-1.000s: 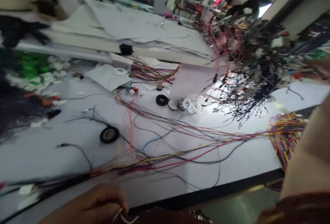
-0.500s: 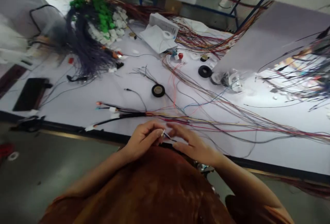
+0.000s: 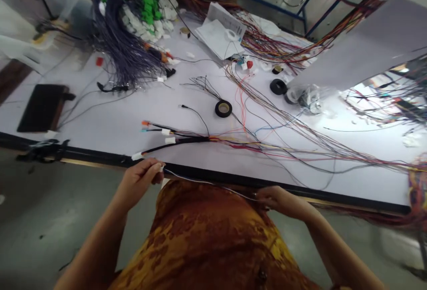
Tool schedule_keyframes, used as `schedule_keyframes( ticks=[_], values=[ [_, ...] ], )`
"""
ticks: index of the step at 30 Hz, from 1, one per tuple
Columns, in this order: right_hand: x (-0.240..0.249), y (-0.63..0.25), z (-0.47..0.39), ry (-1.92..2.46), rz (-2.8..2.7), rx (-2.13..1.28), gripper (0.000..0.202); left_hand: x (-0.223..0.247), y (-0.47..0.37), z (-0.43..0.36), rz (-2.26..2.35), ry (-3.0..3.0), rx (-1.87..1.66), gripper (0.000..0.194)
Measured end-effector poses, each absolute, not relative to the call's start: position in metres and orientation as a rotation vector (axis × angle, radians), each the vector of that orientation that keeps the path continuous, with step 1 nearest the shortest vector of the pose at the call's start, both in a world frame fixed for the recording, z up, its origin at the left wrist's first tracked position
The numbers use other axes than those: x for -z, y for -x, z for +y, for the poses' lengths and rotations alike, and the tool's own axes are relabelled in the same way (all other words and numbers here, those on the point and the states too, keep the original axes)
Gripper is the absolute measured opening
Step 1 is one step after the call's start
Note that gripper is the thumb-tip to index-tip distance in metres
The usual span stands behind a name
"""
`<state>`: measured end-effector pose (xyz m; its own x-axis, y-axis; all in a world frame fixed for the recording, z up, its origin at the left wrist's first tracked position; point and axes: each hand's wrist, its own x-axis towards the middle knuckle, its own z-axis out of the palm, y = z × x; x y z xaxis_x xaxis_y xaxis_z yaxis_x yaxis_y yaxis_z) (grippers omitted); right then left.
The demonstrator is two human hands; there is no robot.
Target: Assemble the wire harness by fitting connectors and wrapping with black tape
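My left hand (image 3: pixel 142 181) pinches a small white connector (image 3: pixel 162 167) just off the front edge of the table. From it a thin pale wire (image 3: pixel 207 183), dark near the connector, runs across in front of my body. My right hand (image 3: pixel 278 201) is closed on this wire at the right, its fingertips partly hidden. On the table just beyond lies a wire harness (image 3: pixel 193 139) wrapped in black tape, with white and orange connectors at its left ends. Its loose coloured wires trail away to the right.
A black tape roll (image 3: pixel 223 108) lies mid-table; another black roll (image 3: pixel 278 86) is farther right. Purple wires (image 3: pixel 116 54) with green and white connectors are heaped back left. A dark flat device (image 3: pixel 43 108) sits at left. A white panel (image 3: pixel 360 45) stands at right.
My hands have moved apart, left hand to the left and right hand to the right. The wire between them is now stretched out. The view has shifted slightly.
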<state>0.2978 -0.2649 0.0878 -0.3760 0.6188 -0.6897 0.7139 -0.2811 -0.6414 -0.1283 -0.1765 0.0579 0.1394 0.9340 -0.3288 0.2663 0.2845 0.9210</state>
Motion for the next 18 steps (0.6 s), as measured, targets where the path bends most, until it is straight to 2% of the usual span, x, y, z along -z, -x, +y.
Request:
schedule_keyframes(
  ticks=[3, 7, 9, 14, 18],
  values=[
    [-0.1, -0.305, -0.25, -1.665, 1.675, 1.813, 0.034, -0.065, 0.126, -0.166, 1.447, -1.336, -0.705, 0.027],
    [-0.11, -0.317, -0.226, -2.127, 2.05, 1.177, 0.028, -0.077, 0.098, -0.146, 1.353, -1.366, -0.714, 0.025],
    [-0.105, -0.318, -0.211, -2.317, 2.244, 0.997, 0.027, -0.079, 0.074, -0.135, 1.238, -1.346, -0.752, 0.021],
    [-0.071, -0.31, -0.161, -2.581, 2.429, 0.865, 0.022, -0.072, 0.001, -0.102, 0.992, -1.331, -0.763, 0.019],
    [-0.048, -0.301, -0.132, -2.432, 2.477, 0.842, 0.021, -0.056, -0.044, -0.073, 1.069, -1.415, -0.581, 0.026]
  ],
)
